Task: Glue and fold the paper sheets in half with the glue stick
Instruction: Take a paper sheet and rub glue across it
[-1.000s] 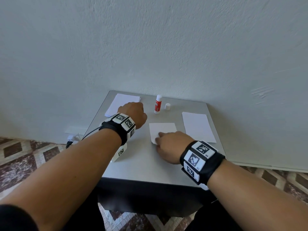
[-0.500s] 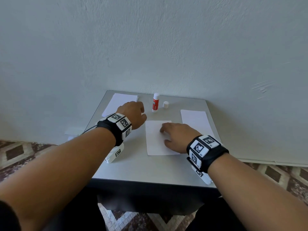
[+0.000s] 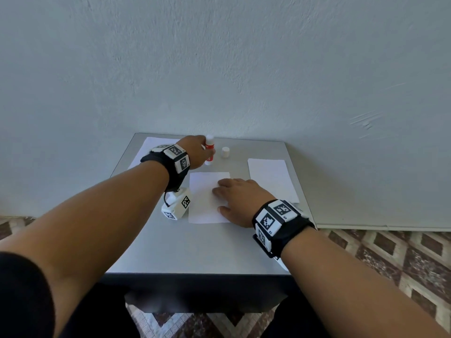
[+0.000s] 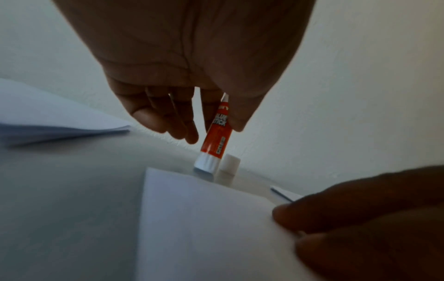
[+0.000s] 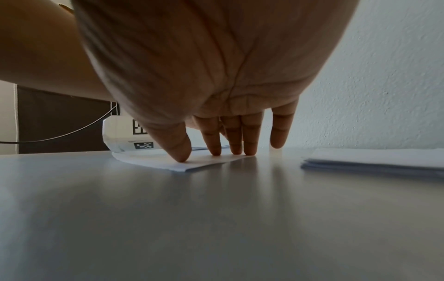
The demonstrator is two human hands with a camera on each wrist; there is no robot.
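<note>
An uncapped red and white glue stick (image 3: 210, 152) (image 4: 215, 140) stands slightly tilted near the back of the grey table (image 3: 195, 247). My left hand (image 3: 195, 152) (image 4: 222, 121) pinches its upper part between thumb and fingers. Its white cap (image 3: 225, 152) (image 4: 230, 162) stands just to its right. A white paper sheet (image 3: 202, 198) (image 4: 204, 218) (image 5: 192, 164) lies flat mid-table. My right hand (image 3: 234, 198) (image 5: 228, 148) presses on the sheet's right side with straight fingers.
One stack of white sheets (image 3: 156, 147) (image 4: 48, 117) lies at the back left, another (image 3: 271, 179) (image 5: 372, 159) at the right. The wall rises directly behind the table. A white marker-covered box (image 3: 177, 207) hangs below my left wrist beside the sheet.
My left hand has reached forward from beside the sheet and taken hold of the glue stick. The sheet now lies spread to full length under my right hand.
</note>
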